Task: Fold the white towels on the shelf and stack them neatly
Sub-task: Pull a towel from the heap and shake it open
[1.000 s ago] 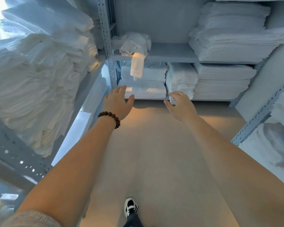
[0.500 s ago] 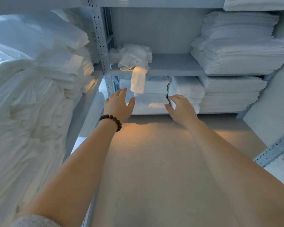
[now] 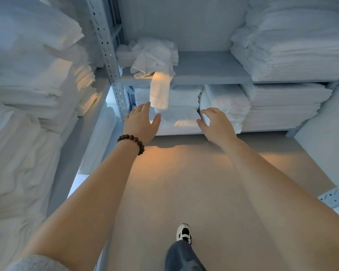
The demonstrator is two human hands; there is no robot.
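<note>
Reaching closer to shelf (image 3: 209, 75): we are stretching left hand (image 3: 140, 124), right hand (image 3: 216, 126), fingers (image 3: 145, 108) open, empty, to grab messy towel (image 3: 155, 55).

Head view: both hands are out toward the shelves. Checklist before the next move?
1. Left hand free: ok, fingers straight, holds nothing.
2. Right hand free: ok, fingers loosely curled, holds nothing.
3. Contact with the low folded stack between the hands: cannot tell.
4. Crumpled towel folded: not ok; it lies bunched, and one end hangs over the edge of the middle shelf.
5. Bare shelf space beside the bunched towel: ok.
</note>
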